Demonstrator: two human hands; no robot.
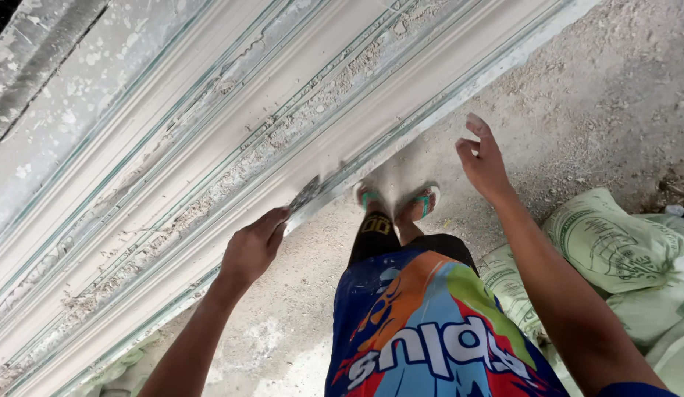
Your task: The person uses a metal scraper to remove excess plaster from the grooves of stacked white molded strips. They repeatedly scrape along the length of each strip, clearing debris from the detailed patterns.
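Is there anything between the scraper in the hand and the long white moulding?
Nothing visible. The left hand holds the scraper with its blade right against the edge of the long white moulding. The right hand hangs free over the ground.

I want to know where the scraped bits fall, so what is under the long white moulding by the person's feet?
Bare dusty ground and two sandalled feet show beside the moulding. What lies directly beneath it is covered.

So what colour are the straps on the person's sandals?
The sandal straps are teal green, seen in the head view, the only one.
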